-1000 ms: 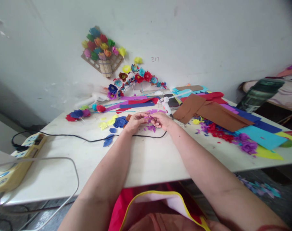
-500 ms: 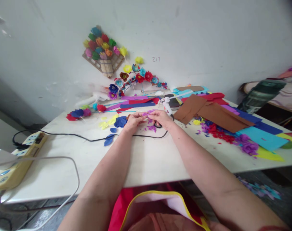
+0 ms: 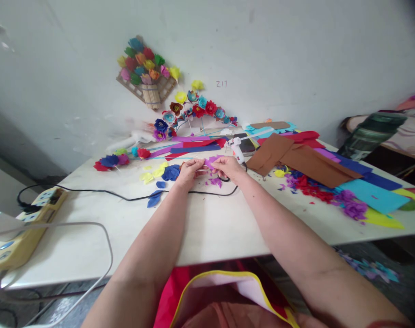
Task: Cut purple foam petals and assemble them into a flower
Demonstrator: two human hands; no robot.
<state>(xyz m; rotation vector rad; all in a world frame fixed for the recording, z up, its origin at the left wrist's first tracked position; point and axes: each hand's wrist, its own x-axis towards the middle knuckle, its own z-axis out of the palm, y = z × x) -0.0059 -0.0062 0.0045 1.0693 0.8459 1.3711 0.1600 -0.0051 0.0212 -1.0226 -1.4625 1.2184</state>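
Both my hands meet over the far middle of the white table [image 3: 207, 228]. My left hand [image 3: 189, 171] and my right hand [image 3: 230, 167] are closed in a pinch on a small purple paper piece [image 3: 210, 161] held between them, just above the tabletop. More purple scraps [image 3: 215, 181] lie under my right hand. A dark blue paper flower [image 3: 171, 172] sits just left of my left hand. A white glue gun [image 3: 236, 149] lies just beyond my right hand.
A black cord [image 3: 125, 198] crosses the table to a yellow power strip [image 3: 39, 207] at the left. Brown, blue and red sheets [image 3: 306, 159] and paper scraps [image 3: 330, 193] cover the right side. Finished paper flowers [image 3: 190, 107] stand at the wall.
My hands have shifted slightly away from me, working the purple piece between the fingertips. Nothing else on the table has moved.
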